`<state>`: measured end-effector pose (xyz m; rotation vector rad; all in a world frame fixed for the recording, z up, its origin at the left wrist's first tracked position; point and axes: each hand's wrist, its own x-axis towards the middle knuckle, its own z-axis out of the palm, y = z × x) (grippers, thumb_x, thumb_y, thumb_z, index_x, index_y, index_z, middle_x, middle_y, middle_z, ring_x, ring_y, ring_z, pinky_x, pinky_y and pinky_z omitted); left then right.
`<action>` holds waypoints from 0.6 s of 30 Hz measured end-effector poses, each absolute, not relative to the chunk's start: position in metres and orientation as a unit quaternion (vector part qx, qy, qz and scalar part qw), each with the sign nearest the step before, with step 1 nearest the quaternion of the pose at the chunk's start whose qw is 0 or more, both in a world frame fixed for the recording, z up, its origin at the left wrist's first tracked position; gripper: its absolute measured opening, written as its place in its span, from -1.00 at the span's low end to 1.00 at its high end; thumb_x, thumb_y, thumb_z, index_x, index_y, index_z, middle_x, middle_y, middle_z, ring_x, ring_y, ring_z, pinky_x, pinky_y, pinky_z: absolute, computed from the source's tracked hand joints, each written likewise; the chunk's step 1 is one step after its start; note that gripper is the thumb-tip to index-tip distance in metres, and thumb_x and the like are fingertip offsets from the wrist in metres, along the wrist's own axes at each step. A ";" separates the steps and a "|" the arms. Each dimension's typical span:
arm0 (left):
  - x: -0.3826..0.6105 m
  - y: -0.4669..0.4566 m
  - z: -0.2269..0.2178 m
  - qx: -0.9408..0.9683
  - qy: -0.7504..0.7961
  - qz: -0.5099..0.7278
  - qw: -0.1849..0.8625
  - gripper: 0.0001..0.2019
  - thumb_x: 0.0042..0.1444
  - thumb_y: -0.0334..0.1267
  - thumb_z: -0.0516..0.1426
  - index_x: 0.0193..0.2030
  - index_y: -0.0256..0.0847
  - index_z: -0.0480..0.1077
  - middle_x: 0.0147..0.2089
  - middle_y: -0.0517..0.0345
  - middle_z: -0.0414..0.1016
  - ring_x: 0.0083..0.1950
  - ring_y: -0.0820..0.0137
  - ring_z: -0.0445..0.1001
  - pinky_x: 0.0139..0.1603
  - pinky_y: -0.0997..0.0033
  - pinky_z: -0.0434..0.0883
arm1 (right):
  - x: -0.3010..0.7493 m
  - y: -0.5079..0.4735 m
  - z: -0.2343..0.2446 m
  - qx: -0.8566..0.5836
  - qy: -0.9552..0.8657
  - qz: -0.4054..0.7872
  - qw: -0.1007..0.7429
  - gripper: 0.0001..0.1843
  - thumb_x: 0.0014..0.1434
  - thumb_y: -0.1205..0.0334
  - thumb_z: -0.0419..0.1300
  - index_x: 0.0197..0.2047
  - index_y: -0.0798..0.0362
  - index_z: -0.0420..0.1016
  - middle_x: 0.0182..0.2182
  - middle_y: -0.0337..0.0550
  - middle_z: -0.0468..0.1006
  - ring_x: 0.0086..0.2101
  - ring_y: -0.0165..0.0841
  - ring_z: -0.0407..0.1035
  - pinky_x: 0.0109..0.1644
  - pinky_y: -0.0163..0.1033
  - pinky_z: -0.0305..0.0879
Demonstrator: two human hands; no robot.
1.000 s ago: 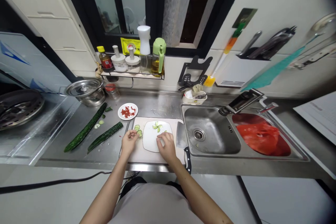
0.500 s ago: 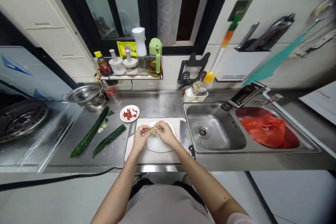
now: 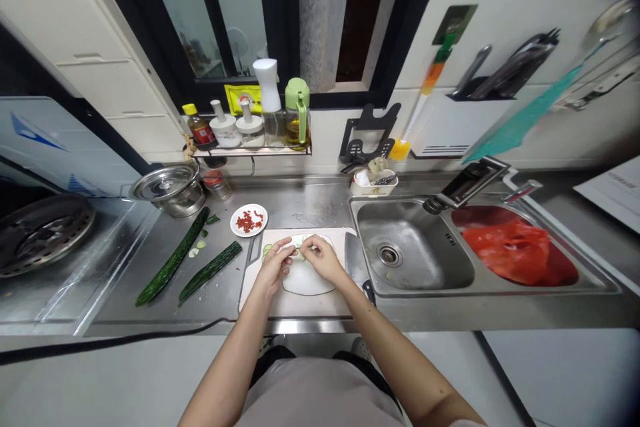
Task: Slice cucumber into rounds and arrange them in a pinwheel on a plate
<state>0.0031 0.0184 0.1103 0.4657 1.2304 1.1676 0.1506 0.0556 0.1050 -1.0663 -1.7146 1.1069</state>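
Note:
My left hand (image 3: 274,265) and my right hand (image 3: 323,257) meet over a white plate (image 3: 305,280) on a pale cutting board (image 3: 300,303). Both pinch small green cucumber slices (image 3: 299,251) above the far part of the plate; the fingertips nearly touch. More slices lie by the plate's far rim, partly hidden by my fingers. A cleaver (image 3: 356,267) lies on the board's right edge, its black handle toward me. Two long dark cucumbers (image 3: 173,257) (image 3: 210,270) lie on the steel counter to the left.
A small dish of red chopped bits (image 3: 249,220) sits behind the board. A steel pot (image 3: 169,188) and a jar stand at the back left, a condiment shelf (image 3: 250,137) above. To the right is a double sink (image 3: 415,257), one basin holding a red bag (image 3: 515,250).
A second ago my left hand was at loose slices left of the plate and my right lay on the plate. Both have since come together over the plate's far part, holding slices.

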 end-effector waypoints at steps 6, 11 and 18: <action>0.009 0.020 0.110 0.233 0.546 0.530 0.606 -0.31 -0.32 -0.12 0.37 0.04 -0.22 0.36 -0.50 0.35 0.34 -0.55 0.64 0.20 -0.56 0.63 0.01 | 0.151 0.052 0.102 -0.403 -0.610 0.555 0.396 -0.80 0.05 0.09 0.18 -0.43 0.04 0.37 -0.50 -0.28 0.45 -0.45 -0.44 0.31 -0.34 -0.31 0.26; 0.011 0.019 0.109 0.275 0.541 0.557 0.567 -0.38 -0.34 -0.12 0.38 -0.07 -0.26 0.42 -0.57 0.40 0.28 -0.58 0.65 0.13 -0.52 0.59 0.02 | 0.152 0.055 0.101 -0.426 -0.595 0.569 0.377 -0.75 0.00 0.03 0.23 -0.46 0.05 0.38 -0.54 -0.31 0.40 -0.50 -0.46 0.25 -0.37 -0.33 0.20; 0.013 0.019 0.109 0.300 0.537 0.570 0.545 -0.45 -0.32 -0.11 0.37 -0.12 -0.25 0.45 -0.51 0.32 0.36 -0.50 0.60 0.25 -0.40 0.56 0.17 | 0.155 0.057 0.101 -0.432 -0.597 0.586 0.337 -0.75 -0.02 0.04 0.23 -0.48 0.05 0.36 -0.61 -0.34 0.34 -0.55 -0.48 0.21 -0.46 -0.36 0.15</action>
